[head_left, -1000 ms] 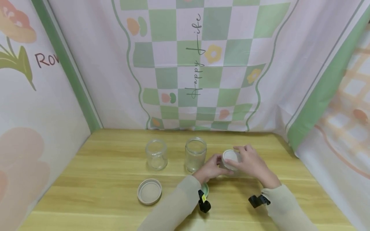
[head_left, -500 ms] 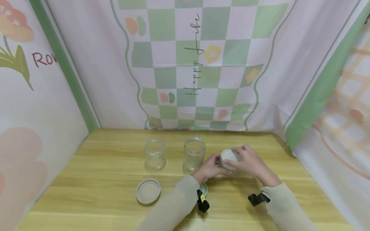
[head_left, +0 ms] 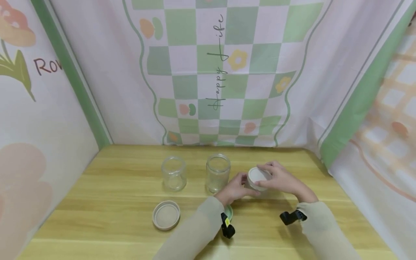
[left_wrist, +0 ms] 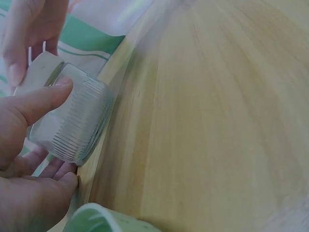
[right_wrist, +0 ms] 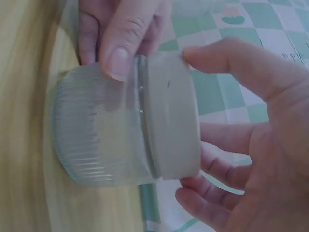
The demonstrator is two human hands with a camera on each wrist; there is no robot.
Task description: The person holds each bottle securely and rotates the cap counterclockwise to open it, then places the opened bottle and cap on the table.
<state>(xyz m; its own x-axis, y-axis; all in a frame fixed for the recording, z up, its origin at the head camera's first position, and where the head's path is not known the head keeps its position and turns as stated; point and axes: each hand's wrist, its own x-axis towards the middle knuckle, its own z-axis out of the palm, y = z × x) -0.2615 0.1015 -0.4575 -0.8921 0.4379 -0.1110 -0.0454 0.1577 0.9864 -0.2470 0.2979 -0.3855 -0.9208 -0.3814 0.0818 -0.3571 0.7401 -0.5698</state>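
A short ribbed glass jar [left_wrist: 84, 116] stands at the right of the table, capped by an off-white lid [head_left: 256, 175]. My left hand [head_left: 234, 190] holds the jar by its side, thumb on the near wall and fingers round the back. Thumb and fingertips of my right hand [head_left: 284, 180] grip the lid's edge. From the right wrist view, the lid [right_wrist: 174, 116] sits over the jar's neck, with a narrow dark line below its rim. Part of a light green round lid [left_wrist: 104, 221] shows close by my left wrist.
Two uncovered glass jars stand to the left: a squat jar [head_left: 174, 174] and a taller jar [head_left: 218, 174]. A beige lid [head_left: 166, 215] lies hollow side up in front of them on the wooden table [head_left: 107, 202]. Patterned cloth [head_left: 214, 79] hangs behind.
My right hand has turned a little, its fingers and thumb shifting along the lid's edge. My left hand keeps its hold on the jar. The head view has drifted slightly.
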